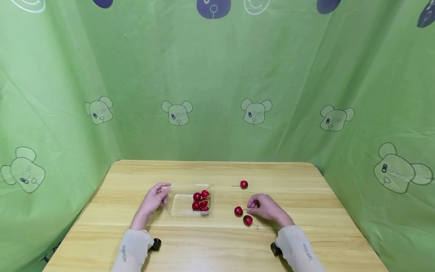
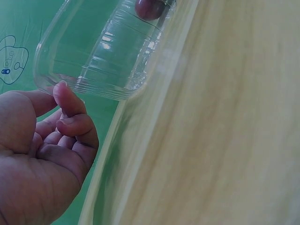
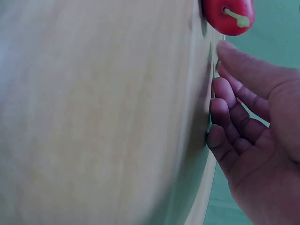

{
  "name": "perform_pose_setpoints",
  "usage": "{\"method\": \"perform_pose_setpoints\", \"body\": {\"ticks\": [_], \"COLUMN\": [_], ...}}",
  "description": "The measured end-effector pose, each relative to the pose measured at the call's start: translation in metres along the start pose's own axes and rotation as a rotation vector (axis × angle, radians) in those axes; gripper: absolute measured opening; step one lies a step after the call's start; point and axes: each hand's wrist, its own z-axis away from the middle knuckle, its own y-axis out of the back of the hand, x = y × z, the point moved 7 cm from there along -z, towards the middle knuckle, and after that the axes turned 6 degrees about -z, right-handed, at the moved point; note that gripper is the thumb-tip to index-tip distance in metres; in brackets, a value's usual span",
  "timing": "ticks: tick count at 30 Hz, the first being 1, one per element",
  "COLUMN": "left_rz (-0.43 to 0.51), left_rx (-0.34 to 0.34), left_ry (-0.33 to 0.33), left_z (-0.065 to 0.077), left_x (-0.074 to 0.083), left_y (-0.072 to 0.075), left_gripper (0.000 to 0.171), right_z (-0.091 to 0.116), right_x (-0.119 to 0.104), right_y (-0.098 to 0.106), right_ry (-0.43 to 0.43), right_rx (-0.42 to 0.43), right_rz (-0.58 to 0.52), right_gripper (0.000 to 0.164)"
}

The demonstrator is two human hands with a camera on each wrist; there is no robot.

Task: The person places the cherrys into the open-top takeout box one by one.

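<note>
Pale sleeves (image 1: 300, 247) nearest the lens, flanking the clear box (image 1: 181, 203) on its near side. Left hand (image 1: 154, 198): grip together, pinching the box's left end. Right hand (image 1: 268, 208), right of the box — thumb and forefinger at the stem of the nearest loose cherry (image 1: 238, 211); pinched or merely touching, cannot tell. Second cherry (image 1: 248, 220) just beside it; third cherry (image 1: 243, 184) level with the box's far edge. Boxed cherries (image 1: 197, 197) crowd its right half.

My judgement: take the stem alone, lift straight so the neighbour doesn't roll, keep the left light — thin plastic may flex.

Left wrist view shows digits at the box's lip, unclear from the head. Right wrist view shows curled lower fingers (image 3: 219, 110), but no pinched stem.
</note>
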Motion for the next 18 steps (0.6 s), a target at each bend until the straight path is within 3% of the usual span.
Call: {"method": "perform_pose_setpoints", "body": {"ticks": [8,18], "left_rz": [-0.002,-0.005], "left_rx": [-0.002,-0.006], "left_ry": [-0.002,-0.007], "left_z": [-0.0003,-0.0008], "left_x": [-0.0004,-0.0002], "left_y": [0.0003,0.0004], "left_gripper": [0.038,0.04], "right_z": [-0.0004,-0.0013], "right_x": [-0.0001,-0.0034], "right_y": [-0.0002,0.0029], "right_ry": [-0.003,-0.009], "right_rx": [0.022,0.06], "right_rz": [0.077,0.038], "right_gripper": [0.014,0.01]}}
